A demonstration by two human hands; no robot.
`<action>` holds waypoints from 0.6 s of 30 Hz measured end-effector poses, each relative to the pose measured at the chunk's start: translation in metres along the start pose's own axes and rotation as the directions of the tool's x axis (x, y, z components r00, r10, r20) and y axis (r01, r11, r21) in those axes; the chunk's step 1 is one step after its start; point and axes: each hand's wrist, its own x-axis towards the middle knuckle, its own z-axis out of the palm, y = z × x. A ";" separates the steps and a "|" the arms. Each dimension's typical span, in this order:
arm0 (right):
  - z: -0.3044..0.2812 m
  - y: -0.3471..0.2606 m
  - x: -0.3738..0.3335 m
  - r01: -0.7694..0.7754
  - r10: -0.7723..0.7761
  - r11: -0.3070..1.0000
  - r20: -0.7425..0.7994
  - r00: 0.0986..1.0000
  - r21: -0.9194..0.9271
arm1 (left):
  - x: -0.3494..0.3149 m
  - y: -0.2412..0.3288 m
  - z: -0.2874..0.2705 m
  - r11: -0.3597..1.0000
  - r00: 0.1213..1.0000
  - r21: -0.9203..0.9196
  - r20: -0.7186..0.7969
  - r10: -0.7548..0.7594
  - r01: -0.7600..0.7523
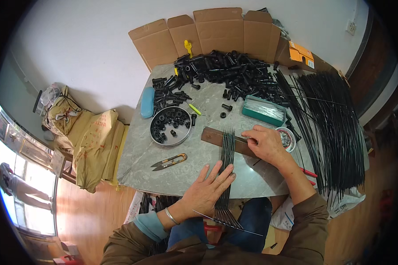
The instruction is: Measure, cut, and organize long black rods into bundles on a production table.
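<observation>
A row of thin black rods (pixel 227 152) lies side by side over a brown wooden bar (pixel 213 137) and runs past the table's near edge. My left hand (pixel 209 186) rests on the rods with its fingers spread flat. Below that hand, a thin metal needle (pixel 248 231) crosses the fanned lower ends of the rods. Above the bar's right part, my right hand (pixel 266 142) is closed in a pinch; what its fingertips hold is too small to make out.
Black plastic fittings (pixel 230 70) are heaped at the back. Nearby are a round tin (pixel 185 140) of small black parts, thread snips (pixel 170 162), a green box (pixel 263 117) of thin needles, a small round dish (pixel 285 139), a blue case (pixel 147 102) and many black rods (pixel 331 128) at right.
</observation>
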 end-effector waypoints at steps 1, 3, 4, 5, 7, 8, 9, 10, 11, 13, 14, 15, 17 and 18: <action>0.000 0.001 0.000 0.006 -0.006 1.000 -0.002 1.000 -0.001 | 0.000 0.000 -0.001 1.000 1.000 0.016 0.015 0.000 0.000; 0.001 0.002 0.001 0.013 -0.013 1.000 -0.004 1.000 0.000 | 0.000 0.000 -0.001 0.999 1.000 0.032 0.030 -0.001 0.001; 0.001 0.001 0.001 0.019 -0.019 1.000 -0.004 1.000 0.004 | 0.000 0.000 -0.001 1.000 1.000 0.006 0.012 0.000 0.000; 0.000 0.001 0.001 0.024 -0.024 1.000 -0.003 1.000 0.008 | 0.000 0.000 0.000 1.000 1.000 -0.019 -0.007 0.001 -0.001; 0.000 0.000 0.001 0.029 -0.029 1.000 -0.002 1.000 0.005 | 0.000 0.001 -0.001 1.000 1.000 -0.014 -0.004 -0.002 0.001; 0.000 -0.001 0.002 0.033 -0.033 0.999 -0.001 0.999 0.001 | 0.000 0.001 -0.001 1.000 1.000 -0.009 -0.002 -0.002 0.002; 0.001 0.001 0.002 0.032 -0.032 0.999 -0.001 0.999 0.001 | 0.000 0.001 -0.001 1.000 1.000 -0.010 -0.002 -0.001 0.001; 0.003 0.005 0.003 0.079 -0.080 0.996 -0.033 0.996 -0.034 | 0.000 0.001 -0.002 1.000 1.000 -0.008 0.000 0.001 -0.001; 0.003 0.007 0.005 0.125 -0.130 0.990 -0.063 0.990 -0.071 | 0.001 0.001 -0.002 1.000 1.000 -0.006 0.001 0.002 -0.002; 0.002 0.005 0.010 0.115 -0.120 0.991 -0.062 0.991 -0.070 | 0.001 0.001 -0.003 1.000 1.000 -0.015 -0.004 0.002 -0.002; 0.002 0.003 0.013 0.104 -0.109 0.992 -0.063 0.992 -0.070 | 0.000 0.001 -0.003 1.000 1.000 -0.024 -0.009 0.003 -0.003; 0.003 0.002 0.015 0.110 -0.114 0.992 -0.060 0.992 -0.068 | 0.000 0.001 -0.003 1.000 1.000 -0.024 -0.011 -0.003 0.003; 0.003 0.001 0.017 0.116 -0.119 0.985 -0.015 0.993 -0.129 | 0.000 0.000 -0.002 1.000 1.000 -0.007 -0.001 0.010 -0.010; 0.003 0.001 0.017 0.119 -0.122 0.984 -0.012 0.993 -0.133 | -0.001 0.000 -0.001 1.000 1.000 -0.010 -0.005 0.009 -0.010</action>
